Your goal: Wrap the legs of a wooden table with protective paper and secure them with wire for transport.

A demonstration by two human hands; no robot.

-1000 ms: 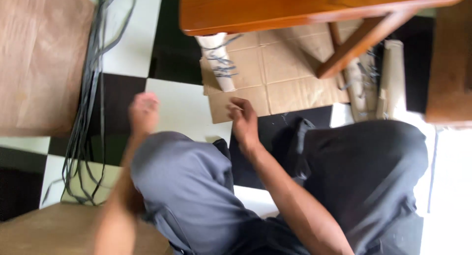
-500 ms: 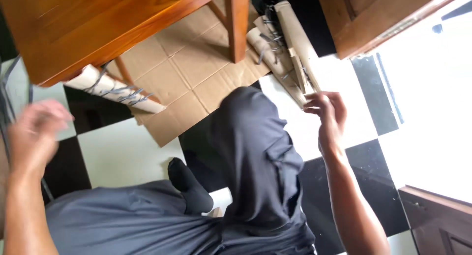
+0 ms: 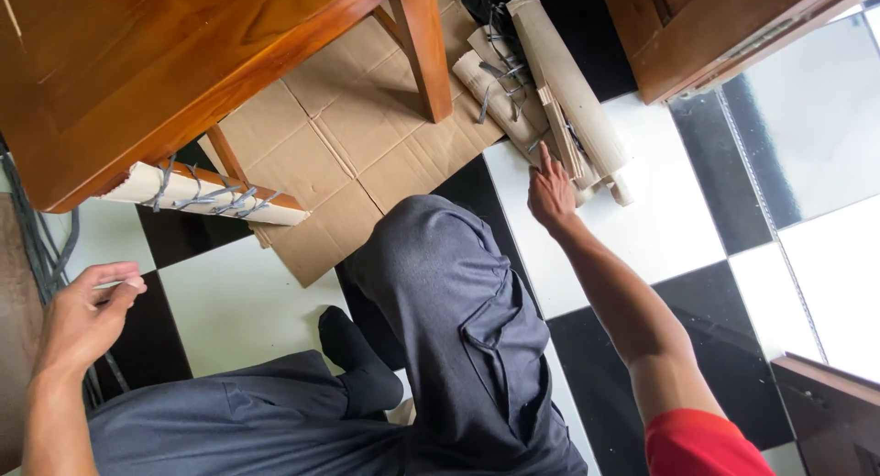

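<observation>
My right hand (image 3: 551,193) reaches forward, forefinger stretched out and touching a pile of pale wooden pieces (image 3: 570,83) laced with grey strips; it holds nothing. My left hand (image 3: 84,313) hovers at the left above my grey-trousered leg (image 3: 275,416), thumb pressed to forefinger, with nothing visible between them. A bundle of thin grey strips (image 3: 43,247) runs down the floor just beside that hand. Another pale laced piece (image 3: 213,197) lies under the table's edge.
A brown wooden table (image 3: 137,63) fills the upper left, one leg (image 3: 420,45) standing on flattened cardboard (image 3: 367,137). A wooden cabinet (image 3: 715,27) stands at the upper right. My knee (image 3: 449,274) is raised between my hands on a black-and-white tiled floor (image 3: 660,228).
My right hand has moved forward from open air down onto the pile of wooden pieces. My left hand has dropped lower and closed its fingers into a pinch. The view has steadied.
</observation>
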